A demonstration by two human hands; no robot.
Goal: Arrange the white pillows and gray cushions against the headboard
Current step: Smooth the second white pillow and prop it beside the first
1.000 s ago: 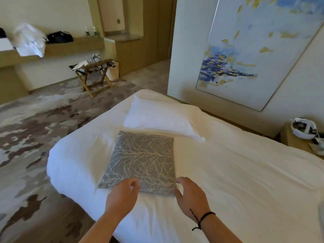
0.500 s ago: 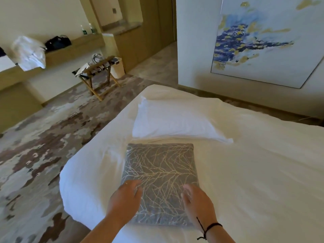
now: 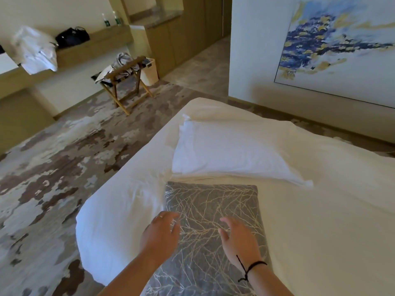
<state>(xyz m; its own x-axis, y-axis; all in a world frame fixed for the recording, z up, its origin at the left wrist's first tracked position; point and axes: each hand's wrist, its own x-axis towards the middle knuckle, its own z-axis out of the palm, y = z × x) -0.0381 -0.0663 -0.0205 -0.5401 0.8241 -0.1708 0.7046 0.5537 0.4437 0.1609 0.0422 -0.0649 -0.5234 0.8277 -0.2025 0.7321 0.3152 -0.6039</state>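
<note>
Head view looks down on a flat, square gray cushion (image 3: 213, 221) lying on the white bed (image 3: 320, 221), near its left corner. Its woven fabric carries a pale, branching twig pattern. Both hands sit over the cushion's near half: the left hand (image 3: 161, 232) at its left edge, fingers loosely extended, and the right hand (image 3: 239, 238) over its middle, fingers spread. Neither grip is clenched on anything; both are released, and whether the fingertips touch the fabric cannot be told. A thin black cord bracelet (image 3: 251, 268) circles the right wrist.

Just beyond the cushion's far edge lies a plump white pillow (image 3: 230, 152), rectangular, soft and lightly creased, flat on the smooth bedding.

Left of the bed spreads a mottled brown-and-cream carpet (image 3: 53, 167). On it stands a wooden folding luggage rack (image 3: 126, 82) draped with cloth. A long wooden shelf (image 3: 92, 48) holds a black bag (image 3: 71, 37) and crumpled white fabric (image 3: 35, 51). A blue-and-yellow abstract painting (image 3: 342, 45) hangs on the right wall.
</note>
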